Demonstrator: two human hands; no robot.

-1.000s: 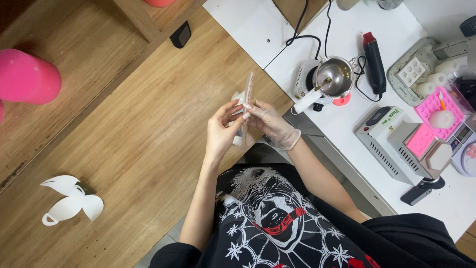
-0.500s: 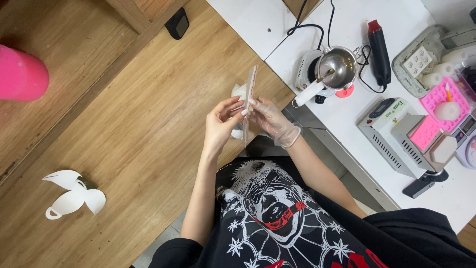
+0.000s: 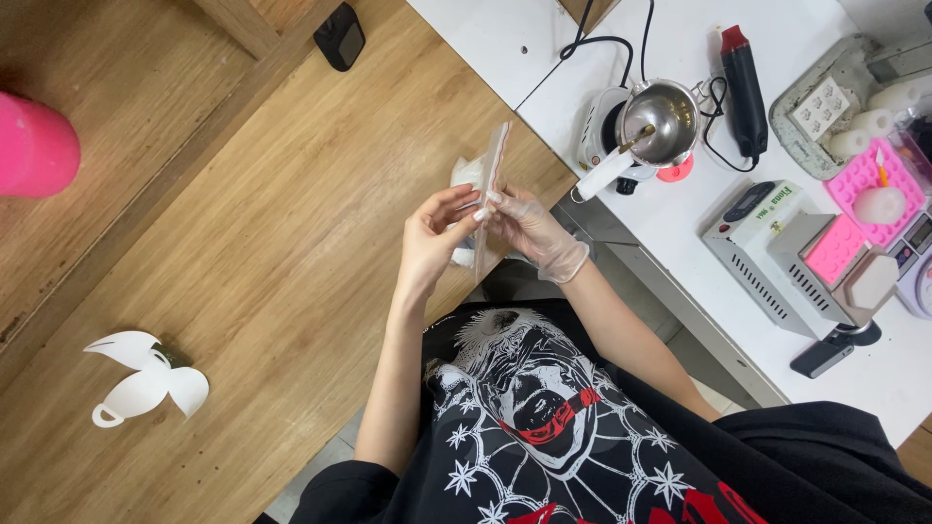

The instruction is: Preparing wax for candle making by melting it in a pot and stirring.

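**A:** what's going on with the hands here?

**B:** both pinch a small clear plastic bag (image 3: 490, 184), held edge-on over the wooden floor (image 3: 291, 243). Bare left hand (image 3: 432, 243) grips it at 9 o'clock, gloved right hand (image 3: 529, 233) at 3.

**A:** and nearby?

**B:** a metal pot (image 3: 660, 121) on the white table (image 3: 680, 223), around 2 o'clock.

Two hands meet at the centre: one bare left hand (image 3: 429, 247) and one gloved right hand (image 3: 532, 231), sharing one clear plastic bag (image 3: 490, 184). At two o'clock, the table (image 3: 680, 223) carries one metal pot (image 3: 662, 121), one heat gun (image 3: 746, 89) and two pink moulds (image 3: 859, 184). At eight o'clock lies one white paper cutout (image 3: 144, 380).
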